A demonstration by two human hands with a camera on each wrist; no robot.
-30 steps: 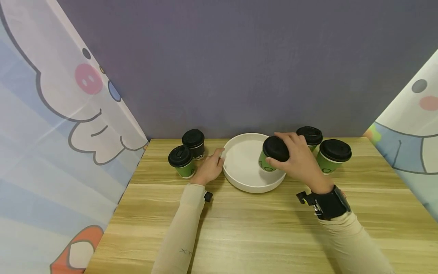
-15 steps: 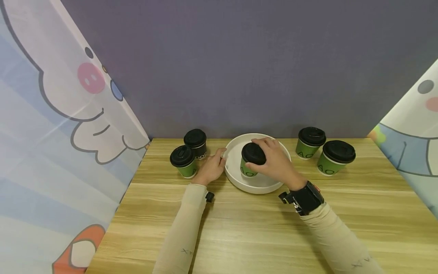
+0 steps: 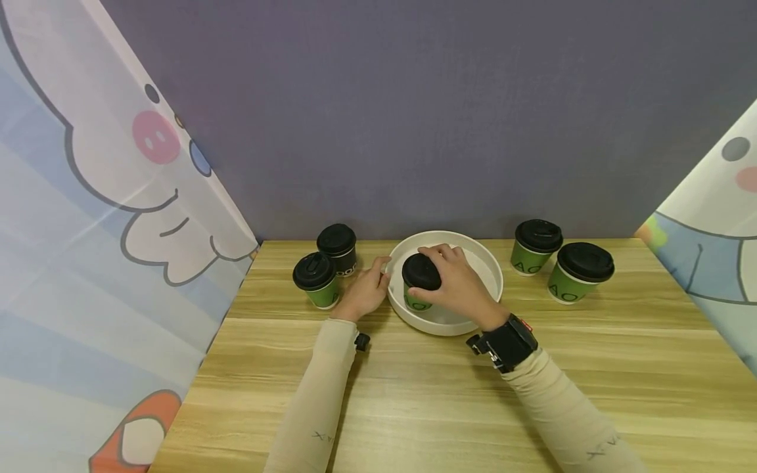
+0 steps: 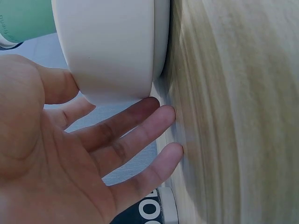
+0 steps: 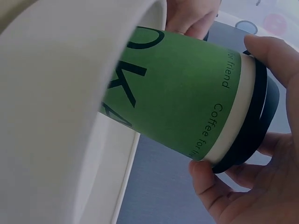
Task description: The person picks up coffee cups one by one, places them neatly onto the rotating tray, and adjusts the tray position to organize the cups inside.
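Observation:
My right hand grips a green paper coffee cup around its black lid, thumb and fingers on opposite sides. The cup stands inside a round white tray, left of its middle. In the right wrist view the tray wall hides the cup's lower end. My left hand touches the tray's left rim. In the left wrist view its fingers are fairly straight, the thumb against the tray's outer wall. Beside that hand stand a green cup and a dark cup, both with black lids.
To the tray's right stand two more green lidded cups, one farther back and one nearer. The wooden table ends at a grey wall panel behind. Printed cartoon cloths hang at both sides.
The right hand has carried the green coffee cup leftward, from the tray's right side to left of its middle. The left hand has stayed at the rim.

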